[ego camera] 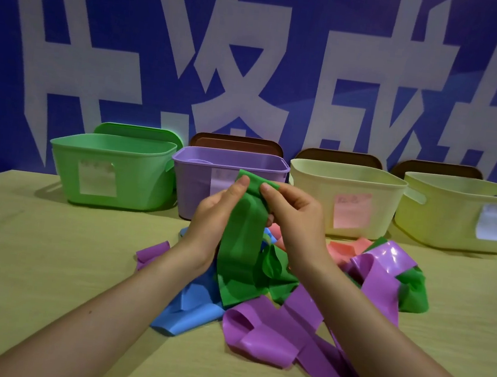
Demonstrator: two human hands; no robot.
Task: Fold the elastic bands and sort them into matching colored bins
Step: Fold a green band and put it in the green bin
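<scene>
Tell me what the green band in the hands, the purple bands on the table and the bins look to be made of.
Green band: thin, limp rubbery sheet, likely latex, fairly matte; it drapes and creases.
Purple bands: the same kind of sheet, but glossier, with bright glare spots on the curls.
Bins, such as the green bin: rigid moulded plastic, smooth satin finish, with rolled rims and rounded corners.

Green band point(241, 249): thin rubbery sheet, smooth, semi-matt. Purple bands point(281, 328) near table front edge: same rubbery film, glossier, bright glare spots. Blue band point(187, 308): smooth, matt. Pink band point(342, 250): smooth, slight sheen. Bins point(113, 169): moulded plastic, smooth, satin; paper labels point(96, 178) on fronts. Table point(32, 256): matt, cloth-like cover. Backdrop point(134, 36): matt printed banner.
</scene>
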